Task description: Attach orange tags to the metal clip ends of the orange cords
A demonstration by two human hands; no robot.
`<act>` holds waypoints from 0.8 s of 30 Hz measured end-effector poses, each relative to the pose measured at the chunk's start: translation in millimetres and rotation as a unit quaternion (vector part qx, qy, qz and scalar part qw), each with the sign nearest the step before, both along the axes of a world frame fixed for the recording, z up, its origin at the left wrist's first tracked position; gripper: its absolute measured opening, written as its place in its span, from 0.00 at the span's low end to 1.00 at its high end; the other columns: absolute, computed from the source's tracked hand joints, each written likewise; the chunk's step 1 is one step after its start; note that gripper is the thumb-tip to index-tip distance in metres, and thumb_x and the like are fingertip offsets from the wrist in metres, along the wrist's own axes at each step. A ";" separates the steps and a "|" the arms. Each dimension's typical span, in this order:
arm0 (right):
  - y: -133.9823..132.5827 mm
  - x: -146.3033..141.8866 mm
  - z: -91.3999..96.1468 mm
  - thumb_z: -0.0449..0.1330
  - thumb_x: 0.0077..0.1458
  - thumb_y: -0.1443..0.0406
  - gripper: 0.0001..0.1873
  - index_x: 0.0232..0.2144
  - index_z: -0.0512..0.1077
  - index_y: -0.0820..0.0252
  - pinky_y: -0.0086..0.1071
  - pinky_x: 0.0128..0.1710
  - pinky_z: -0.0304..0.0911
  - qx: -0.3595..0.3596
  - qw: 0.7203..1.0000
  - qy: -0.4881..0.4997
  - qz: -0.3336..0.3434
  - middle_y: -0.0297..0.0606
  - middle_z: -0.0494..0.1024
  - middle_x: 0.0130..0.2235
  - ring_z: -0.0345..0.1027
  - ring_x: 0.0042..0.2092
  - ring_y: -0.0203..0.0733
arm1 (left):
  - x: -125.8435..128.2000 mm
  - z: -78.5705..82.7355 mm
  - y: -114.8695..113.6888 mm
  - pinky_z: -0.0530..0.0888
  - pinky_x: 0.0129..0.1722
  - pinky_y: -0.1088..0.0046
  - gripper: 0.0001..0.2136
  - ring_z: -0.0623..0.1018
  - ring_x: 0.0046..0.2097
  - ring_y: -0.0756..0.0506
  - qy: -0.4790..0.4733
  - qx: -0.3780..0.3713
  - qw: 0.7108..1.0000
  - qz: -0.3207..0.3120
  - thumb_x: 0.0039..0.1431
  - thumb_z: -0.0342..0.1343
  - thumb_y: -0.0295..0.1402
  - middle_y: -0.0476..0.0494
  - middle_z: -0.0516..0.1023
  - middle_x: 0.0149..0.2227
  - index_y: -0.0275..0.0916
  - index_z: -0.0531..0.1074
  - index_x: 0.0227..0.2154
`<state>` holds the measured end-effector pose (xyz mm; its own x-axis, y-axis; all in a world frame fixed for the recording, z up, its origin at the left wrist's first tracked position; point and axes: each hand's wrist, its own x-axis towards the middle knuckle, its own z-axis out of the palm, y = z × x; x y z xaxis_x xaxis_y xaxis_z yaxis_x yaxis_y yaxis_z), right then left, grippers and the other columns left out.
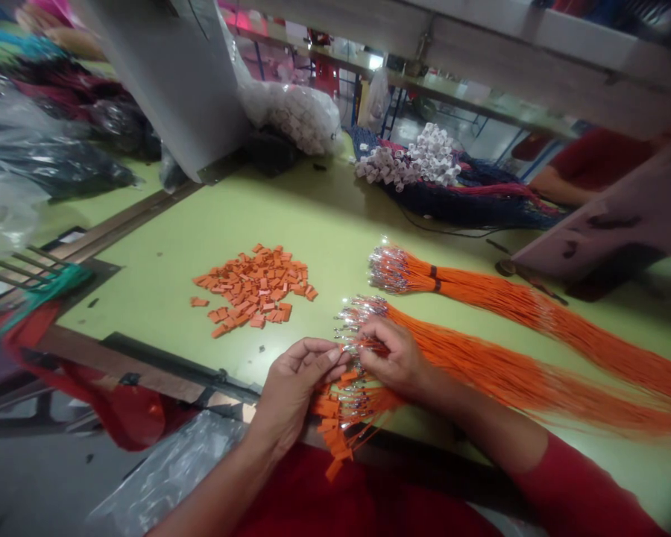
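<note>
Both my hands work low at the near edge of the green table (291, 201). My left hand (299, 391) and my right hand (394, 358) pinch a bunch of thin orange cords (481, 365) close to their shiny metal-tipped ends, though my fingers hide the exact grip. Small orange rectangular tags (332, 425) hang from cords just below my hands. A loose pile of matching orange tags (254, 291) lies to the left of my hands. Farther off, a second orange cord bundle (481, 298) lies with a dark tie around it.
Dark blue cords (452, 201) with white rolled pieces (414, 160) lie at the table's far side, beside a white sack (291, 112). A co-worker's red-sleeved arm (570, 179) shows at right. Plastic bags (33, 149) lie at left, and a grey panel (168, 74) rises behind.
</note>
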<state>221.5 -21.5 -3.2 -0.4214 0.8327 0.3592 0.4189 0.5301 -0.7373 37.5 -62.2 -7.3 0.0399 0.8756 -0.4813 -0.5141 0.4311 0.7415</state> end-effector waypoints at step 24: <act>6.0 0.7 13.4 0.57 0.60 0.60 0.11 0.29 0.68 0.61 0.27 0.30 0.57 -0.284 0.955 0.046 0.075 0.29 0.65 0.27 0.58 0.29 0.34 | 4.0 1.2 2.2 0.77 0.36 0.78 0.11 0.81 0.31 0.50 0.102 0.108 0.989 -0.019 0.46 0.71 0.35 0.46 0.82 0.28 0.35 0.76 0.28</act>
<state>222.2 -15.4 10.2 -0.5404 0.8365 -0.0908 0.2891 0.0832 -0.9537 41.5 -60.0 -6.1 -0.0033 0.9587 -0.2844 -0.3298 0.2674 0.9054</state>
